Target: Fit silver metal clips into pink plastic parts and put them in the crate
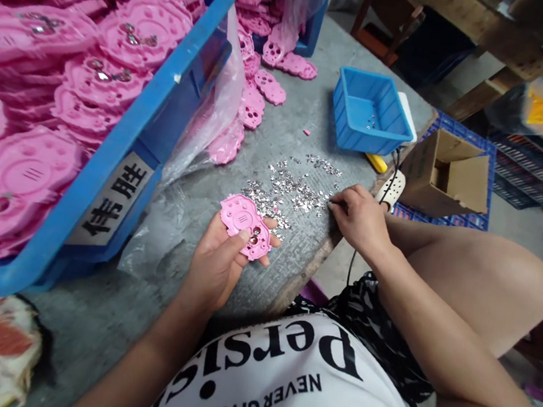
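Observation:
My left hand (pixel 221 257) holds a pink plastic casing (pixel 242 216), the thumb pressed on its face beside two round holes with shiny metal in them. My right hand (pixel 358 217) rests at the table's edge, by the right end of a spread of small silvery metal pieces (pixel 298 190). Its fingertips are pinched together, and whatever is between them is too small to make out. The metal pieces lie scattered on the grey table (pixel 287 266) between both hands.
A large blue crate (pixel 164 107) on the left is heaped with pink casings (pixel 144 31), some bearing metal pieces. More loose casings (pixel 252 103) lie beside a plastic bag. Further back are a small blue bin (pixel 372 113), a white power strip (pixel 390 190) and a cardboard box (pixel 444 177).

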The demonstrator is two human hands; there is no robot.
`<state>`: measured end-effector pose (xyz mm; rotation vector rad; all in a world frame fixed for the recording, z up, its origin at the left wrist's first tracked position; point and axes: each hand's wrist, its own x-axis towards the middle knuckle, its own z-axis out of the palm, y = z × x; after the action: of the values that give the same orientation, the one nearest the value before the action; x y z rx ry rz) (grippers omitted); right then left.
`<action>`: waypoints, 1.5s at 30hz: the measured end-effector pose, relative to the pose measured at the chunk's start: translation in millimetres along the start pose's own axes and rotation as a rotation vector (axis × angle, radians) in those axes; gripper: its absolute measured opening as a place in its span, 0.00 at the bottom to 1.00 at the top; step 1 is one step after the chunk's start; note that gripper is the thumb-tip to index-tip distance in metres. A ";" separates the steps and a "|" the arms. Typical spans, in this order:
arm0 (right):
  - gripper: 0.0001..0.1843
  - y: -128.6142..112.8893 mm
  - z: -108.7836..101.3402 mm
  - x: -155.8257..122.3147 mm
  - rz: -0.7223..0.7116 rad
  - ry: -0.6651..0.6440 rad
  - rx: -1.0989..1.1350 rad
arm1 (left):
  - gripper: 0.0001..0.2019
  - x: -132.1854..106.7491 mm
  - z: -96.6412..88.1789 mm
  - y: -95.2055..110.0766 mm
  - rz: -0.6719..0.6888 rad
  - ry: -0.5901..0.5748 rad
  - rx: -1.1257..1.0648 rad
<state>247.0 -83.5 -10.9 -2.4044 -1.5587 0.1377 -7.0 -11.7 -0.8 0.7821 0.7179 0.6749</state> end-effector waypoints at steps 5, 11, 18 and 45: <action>0.06 -1.2 2.5 0.7 -0.003 -0.007 -0.012 | 0.16 0.1 -0.3 -1.0 0.002 -0.010 0.001; 0.10 0.0 6.6 1.7 -0.027 0.013 -0.065 | 0.15 -0.5 0.2 -2.1 -0.010 0.000 0.005; 0.07 1.3 2.7 0.3 0.021 0.010 0.016 | 0.14 -1.3 0.3 -1.2 -0.027 0.011 -0.008; 0.08 2.0 1.4 3.4 0.174 0.052 0.514 | 0.16 -2.2 -0.7 -1.9 -0.040 -0.032 -0.068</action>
<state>249.8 -81.0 -12.6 -2.1034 -1.1167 0.4468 -8.3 -14.1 -2.0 0.7130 0.6765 0.6455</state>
